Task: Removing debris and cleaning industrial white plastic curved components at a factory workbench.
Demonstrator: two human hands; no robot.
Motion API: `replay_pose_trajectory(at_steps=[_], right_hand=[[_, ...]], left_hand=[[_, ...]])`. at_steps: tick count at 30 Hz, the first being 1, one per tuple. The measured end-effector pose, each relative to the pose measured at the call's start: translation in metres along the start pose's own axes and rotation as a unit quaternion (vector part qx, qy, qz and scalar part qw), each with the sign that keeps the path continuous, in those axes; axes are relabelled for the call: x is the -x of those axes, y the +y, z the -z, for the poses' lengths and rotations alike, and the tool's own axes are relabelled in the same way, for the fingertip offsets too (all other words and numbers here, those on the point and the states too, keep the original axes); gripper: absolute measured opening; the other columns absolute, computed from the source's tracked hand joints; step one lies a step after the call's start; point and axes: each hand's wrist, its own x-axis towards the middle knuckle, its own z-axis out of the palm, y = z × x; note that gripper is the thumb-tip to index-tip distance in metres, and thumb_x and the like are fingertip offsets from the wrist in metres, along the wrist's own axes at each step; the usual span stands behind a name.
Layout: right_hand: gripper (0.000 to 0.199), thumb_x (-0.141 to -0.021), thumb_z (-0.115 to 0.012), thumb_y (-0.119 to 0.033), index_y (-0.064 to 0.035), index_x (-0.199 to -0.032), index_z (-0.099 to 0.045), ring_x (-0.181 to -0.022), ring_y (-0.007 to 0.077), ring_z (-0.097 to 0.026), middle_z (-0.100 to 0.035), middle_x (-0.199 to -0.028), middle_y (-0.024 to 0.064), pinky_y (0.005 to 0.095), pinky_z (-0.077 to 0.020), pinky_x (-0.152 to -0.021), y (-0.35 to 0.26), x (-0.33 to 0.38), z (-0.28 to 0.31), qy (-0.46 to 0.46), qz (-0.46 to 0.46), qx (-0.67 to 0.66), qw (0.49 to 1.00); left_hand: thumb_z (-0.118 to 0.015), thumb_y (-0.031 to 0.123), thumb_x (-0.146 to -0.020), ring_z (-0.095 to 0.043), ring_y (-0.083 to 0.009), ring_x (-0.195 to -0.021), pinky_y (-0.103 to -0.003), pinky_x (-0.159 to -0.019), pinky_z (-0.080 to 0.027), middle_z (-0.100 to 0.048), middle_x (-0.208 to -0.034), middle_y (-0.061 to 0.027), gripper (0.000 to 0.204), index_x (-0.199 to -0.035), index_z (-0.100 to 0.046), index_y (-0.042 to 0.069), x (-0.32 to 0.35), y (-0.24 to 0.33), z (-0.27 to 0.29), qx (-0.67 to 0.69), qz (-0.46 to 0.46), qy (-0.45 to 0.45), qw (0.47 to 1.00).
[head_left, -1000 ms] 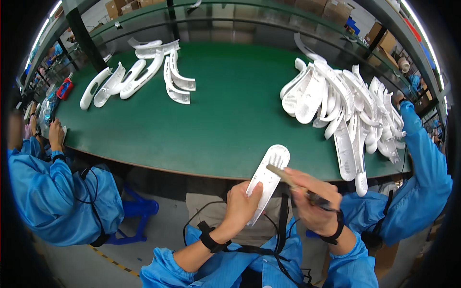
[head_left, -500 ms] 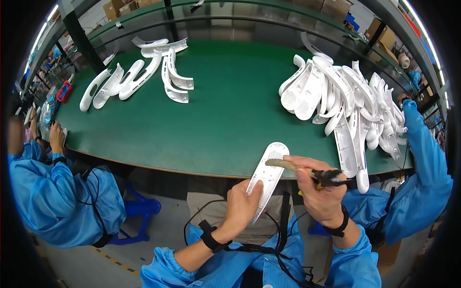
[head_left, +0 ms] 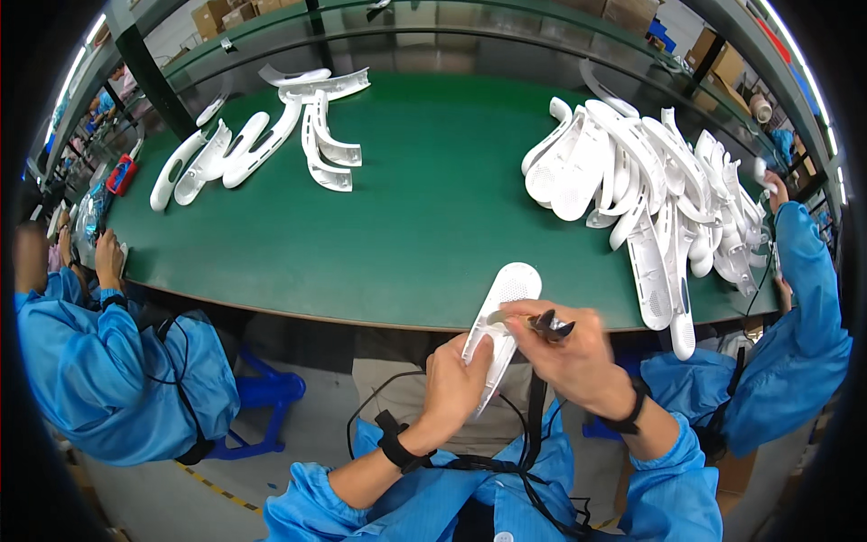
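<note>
A long white plastic shell (head_left: 513,285) with rounded ends, dotted with small holes at its far end, stands tilted at the table's front edge. My left hand (head_left: 454,384) is closed around its near part, thumb on the inner face. My right hand (head_left: 569,352) grips a tan stick-like tool with a black end (head_left: 553,326), pressing its pale tip to the shell's middle. The fingers cover most of the tool, so its exact kind cannot be made out.
On the green table (head_left: 397,235), a heap of similar white shells (head_left: 632,181) lies at right, and several more (head_left: 262,144) at far left. Co-workers in blue sleeves sit left (head_left: 117,370) and right (head_left: 777,370). A blue stool (head_left: 271,397) stands at left.
My right hand has moved left and turned, bringing the tool's tip from the holed end down to the shell's middle. The right-hand co-worker has lifted a white piece.
</note>
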Motion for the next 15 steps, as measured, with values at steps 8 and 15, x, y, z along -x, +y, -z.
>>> replay_pose_trajectory(at_steps=[8, 15], right_hand=[[0.014, -0.085, -0.071, -0.004, 0.0023, -0.098, -0.07, -0.052, 0.0122, -0.059, -0.066, -0.069, 0.0092, 0.0252, -0.0461, -0.049, 0.001, 0.006, 0.006, 0.019, -0.008, 0.006, 1.0], [0.013, -0.085, -0.069, 0.0, 0.0069, -0.096, -0.068, -0.07, 0.0183, -0.069, -0.073, -0.095, 0.0164, 0.0266, -0.0542, -0.06, 0.006, 0.032, 0.019, 0.144, 0.012, -0.1, 0.984]], left_hand=[[-0.056, 0.024, -0.097, -0.062, -0.0182, -0.049, -0.033, -0.047, -0.049, -0.061, -0.059, -0.0102, 0.03, -0.092, -0.064, -0.004, -0.005, -0.02, 0.001, -0.047, -0.041, 0.015, 0.998], [-0.06, 0.02, -0.092, -0.06, -0.0456, -0.062, -0.052, -0.054, -0.047, -0.057, -0.061, -0.026, 0.023, -0.083, -0.058, -0.001, 0.003, 0.04, 0.008, -0.435, -0.219, 0.022, 0.873]])
